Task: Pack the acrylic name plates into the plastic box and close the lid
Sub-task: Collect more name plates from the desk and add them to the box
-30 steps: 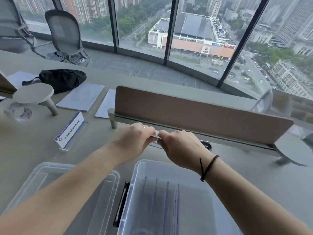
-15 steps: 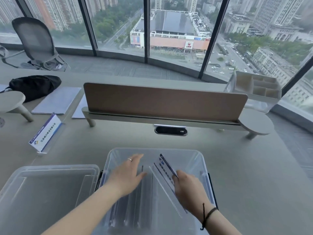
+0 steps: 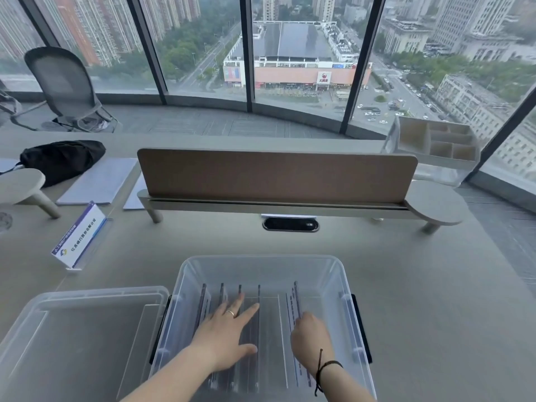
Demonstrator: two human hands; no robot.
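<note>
Left hand (image 3: 224,339) resting on upright plates (image 3: 220,303) inside plastic box (image 3: 340,274), fingers spread flat. Right hand (image 3: 311,338) pinching rightmost name plate (image 3: 296,300), fingers curled.

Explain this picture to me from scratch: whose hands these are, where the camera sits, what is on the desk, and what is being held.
No machine here: a person's bare hands, filmed by a camera on their head looking down. On the desk stands an open clear plastic box with acrylic name plates on edge inside. The left hand rests flat on them with straight fingers. The right hand grips one name plate, lowering it in. The lid lies left of the box; another name plate stands beyond it.
</note>
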